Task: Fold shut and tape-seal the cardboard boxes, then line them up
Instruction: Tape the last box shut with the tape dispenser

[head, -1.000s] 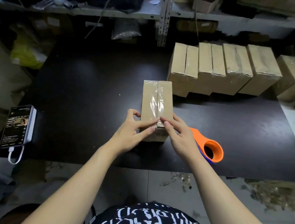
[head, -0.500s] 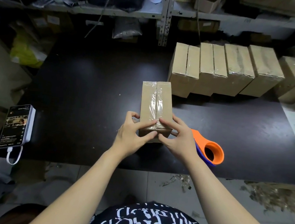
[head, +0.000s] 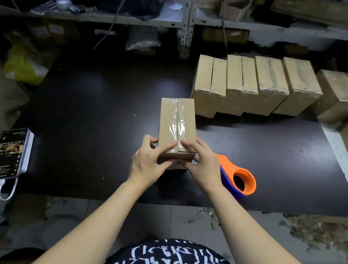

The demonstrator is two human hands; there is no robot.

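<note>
The left hand (head: 149, 161) and the right hand (head: 201, 166) are gripping the box (head: 170, 118) at its end nearest them. It is looking light and stiff. The glossy tape (head: 179, 128) is probably slippery, so the bare cardboard sides are the better hold.

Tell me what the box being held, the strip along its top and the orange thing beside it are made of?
Box: brown cardboard, matte; dull fibrous faces, folded flaps. Strip: clear plastic tape, glossy; it wrinkles and glints. Orange thing: probably moulded plastic, smooth, evenly coloured; likely a tape dispenser.
</note>
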